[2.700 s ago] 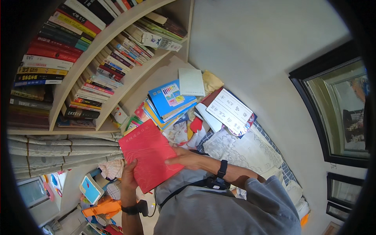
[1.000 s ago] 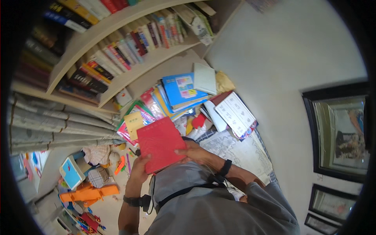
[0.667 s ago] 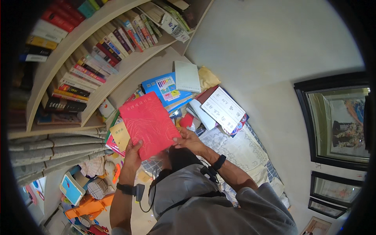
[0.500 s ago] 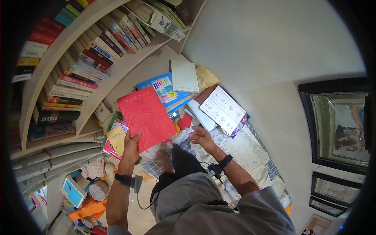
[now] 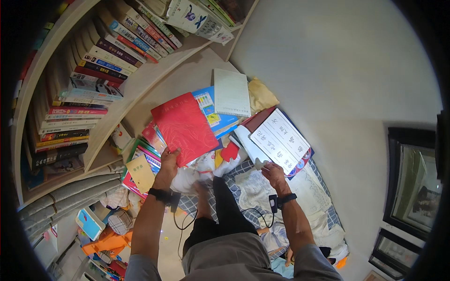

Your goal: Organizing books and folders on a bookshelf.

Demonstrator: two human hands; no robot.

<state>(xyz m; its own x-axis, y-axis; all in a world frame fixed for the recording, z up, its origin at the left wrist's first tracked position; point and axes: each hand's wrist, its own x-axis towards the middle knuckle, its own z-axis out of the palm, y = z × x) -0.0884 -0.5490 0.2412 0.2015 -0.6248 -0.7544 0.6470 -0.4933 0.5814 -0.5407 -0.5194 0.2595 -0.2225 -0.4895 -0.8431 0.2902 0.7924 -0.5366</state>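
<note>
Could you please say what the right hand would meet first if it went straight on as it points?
Beyond the small greyish object at its fingertips, the right hand would probably first meet the flat, pale grey-white rectangular item, though depth is unclear.

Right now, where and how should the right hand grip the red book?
The red book is probably best pinched, top and underside, at its lower right corner, the right hand coming from the right: that flat corner is uncovered, while the left hand grips near the lower left one.
</note>
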